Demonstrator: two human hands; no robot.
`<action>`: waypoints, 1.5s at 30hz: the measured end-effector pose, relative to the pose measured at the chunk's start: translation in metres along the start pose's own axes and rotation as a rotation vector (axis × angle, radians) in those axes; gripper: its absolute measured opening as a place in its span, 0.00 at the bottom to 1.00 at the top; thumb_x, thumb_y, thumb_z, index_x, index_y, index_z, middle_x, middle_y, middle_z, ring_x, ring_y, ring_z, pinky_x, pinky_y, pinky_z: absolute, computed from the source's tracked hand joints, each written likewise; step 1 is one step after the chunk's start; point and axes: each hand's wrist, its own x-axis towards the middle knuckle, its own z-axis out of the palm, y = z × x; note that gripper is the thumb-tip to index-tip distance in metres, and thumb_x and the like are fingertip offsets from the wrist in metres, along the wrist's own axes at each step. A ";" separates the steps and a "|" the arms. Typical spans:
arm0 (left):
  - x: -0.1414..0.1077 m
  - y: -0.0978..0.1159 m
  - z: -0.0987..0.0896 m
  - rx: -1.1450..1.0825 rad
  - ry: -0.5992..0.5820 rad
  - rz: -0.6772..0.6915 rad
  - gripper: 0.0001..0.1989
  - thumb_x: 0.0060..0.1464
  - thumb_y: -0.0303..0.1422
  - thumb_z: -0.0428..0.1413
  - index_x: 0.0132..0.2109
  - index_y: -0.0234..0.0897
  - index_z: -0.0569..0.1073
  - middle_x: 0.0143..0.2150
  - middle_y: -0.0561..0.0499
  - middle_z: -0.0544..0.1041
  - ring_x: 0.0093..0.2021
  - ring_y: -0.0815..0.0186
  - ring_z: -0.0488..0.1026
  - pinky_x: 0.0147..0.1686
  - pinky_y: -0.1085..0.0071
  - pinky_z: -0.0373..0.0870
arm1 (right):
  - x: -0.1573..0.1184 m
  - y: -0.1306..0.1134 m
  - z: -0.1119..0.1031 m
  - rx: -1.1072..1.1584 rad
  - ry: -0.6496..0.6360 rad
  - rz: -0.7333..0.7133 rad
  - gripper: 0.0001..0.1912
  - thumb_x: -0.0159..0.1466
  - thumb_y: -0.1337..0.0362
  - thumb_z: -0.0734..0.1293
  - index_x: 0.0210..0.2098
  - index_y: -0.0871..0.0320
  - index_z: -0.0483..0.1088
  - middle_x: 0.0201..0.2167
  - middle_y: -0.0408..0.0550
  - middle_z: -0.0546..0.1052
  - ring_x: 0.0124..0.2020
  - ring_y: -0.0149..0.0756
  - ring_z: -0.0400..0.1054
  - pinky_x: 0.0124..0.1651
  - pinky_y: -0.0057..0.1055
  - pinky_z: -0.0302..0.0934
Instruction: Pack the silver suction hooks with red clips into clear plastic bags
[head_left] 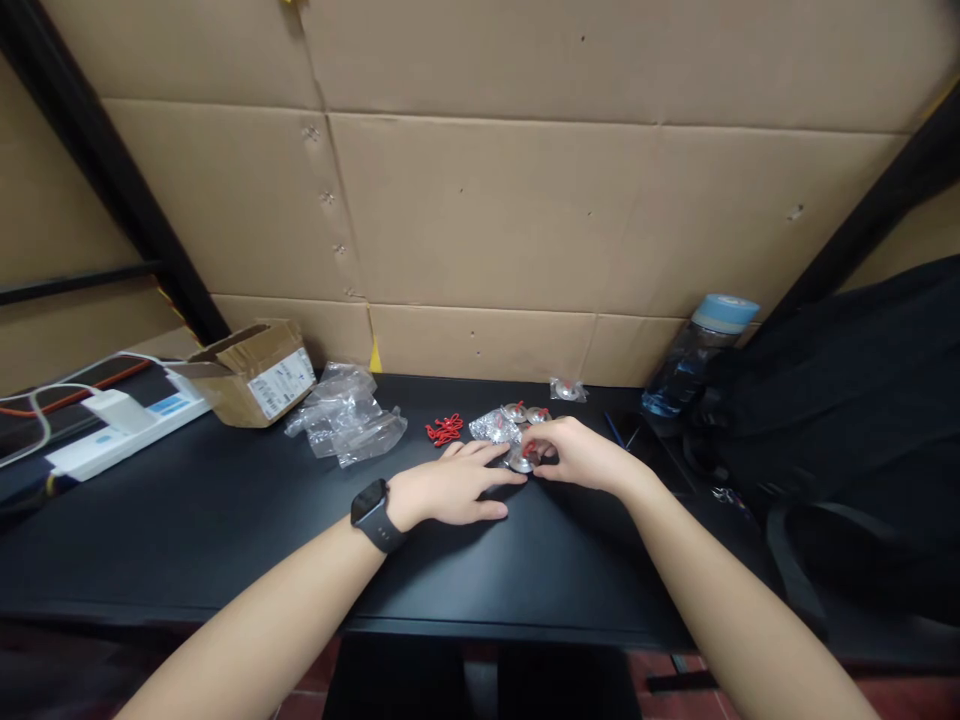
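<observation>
Your bare forearms (274, 620) reach in from bottom edge, black smartwatch (375, 513) on L wrist. L hand (448, 488) is palm-down, fingers spread on the smooth black tabletop (559, 575), nothing grasped; fingertips at near edge of the disc, can't confirm contact. R hand (576, 452) has thumb + fingertips pinched on that round silver metal disc w/ red cord (520, 462), right between your hands; exact contact pt hidden.

Status, best guess: partway. Done afaict: 2 shiny silver discs w/ red on top (526, 413) sit unwrapped just behind your hands, and the one you're holding looks out of its wrap too. Left: 1 silver disc in clear plastic (568, 391) near the brown cardboard wall (480, 230), apart from the rest. Crinkled clear plastic wrap (494, 427) next to the 2 discs shows a bit of red; can't tell if there's a disc inside. Loose bundle of bright red cord (445, 430) lies L of it, prob unused so far. Flattened clear plastic bags (349, 418) are piled further L, by the open brown cardboard box (255, 375).
</observation>
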 end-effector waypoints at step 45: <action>-0.011 0.004 -0.020 0.116 0.034 -0.049 0.24 0.58 0.32 0.60 0.59 0.63 0.74 0.75 0.54 0.52 0.75 0.40 0.41 0.66 0.33 0.46 | 0.025 -0.005 0.045 -0.306 0.285 0.096 0.26 0.58 0.57 0.77 0.53 0.53 0.71 0.50 0.50 0.73 0.48 0.45 0.72 0.48 0.37 0.66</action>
